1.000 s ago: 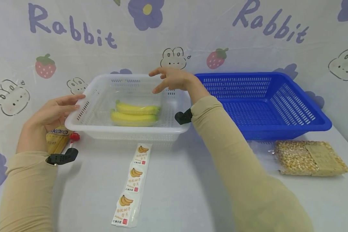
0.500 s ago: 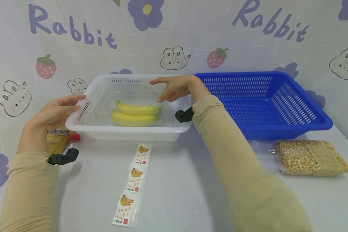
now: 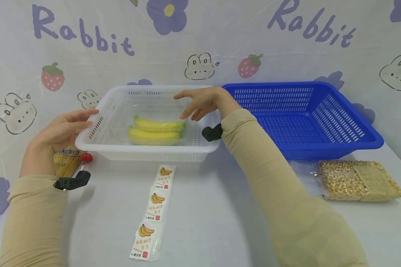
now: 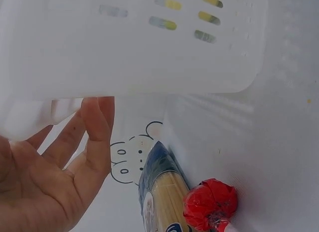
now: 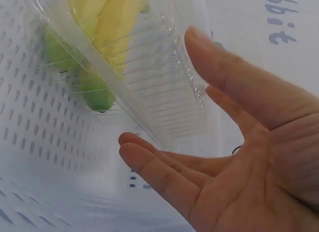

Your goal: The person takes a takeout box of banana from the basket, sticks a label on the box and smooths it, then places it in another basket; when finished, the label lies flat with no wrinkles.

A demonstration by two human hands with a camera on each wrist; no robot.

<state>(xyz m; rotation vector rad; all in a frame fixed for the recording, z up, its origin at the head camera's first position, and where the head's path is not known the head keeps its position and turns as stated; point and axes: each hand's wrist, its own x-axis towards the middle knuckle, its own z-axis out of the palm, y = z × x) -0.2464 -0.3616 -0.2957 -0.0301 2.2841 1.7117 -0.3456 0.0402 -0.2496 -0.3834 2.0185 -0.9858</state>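
A white slotted basket (image 3: pixel 147 149) holds a clear plastic box (image 5: pixel 167 105) with two yellow, green-tipped bananas (image 3: pixel 155 137) in it. At the basket's left end my left hand (image 3: pixel 58 128) grips the rim; in the left wrist view its fingers (image 4: pixel 94 124) reach up under that rim. My right hand (image 3: pixel 204 101) hovers over the right half of the basket, near the box. Its thumb and fingers are spread and hold nothing; the right wrist view shows a gap between the fingertips (image 5: pixel 130 151) and the box's edge.
A blue slotted basket (image 3: pixel 287 152) stands at the right. In front of it lies a bag of corn kernels (image 3: pixel 344 181). Banana stickers (image 3: pixel 155 207) lie in a strip on the white table (image 3: pixel 200 222). A pasta packet (image 4: pixel 169 199) and a red-wrapped lollipop (image 4: pixel 212 199) sit below my left hand.
My right hand has lowered from above the basket's back rim towards the box, then shifted only slightly. My left hand has stayed at the rim.
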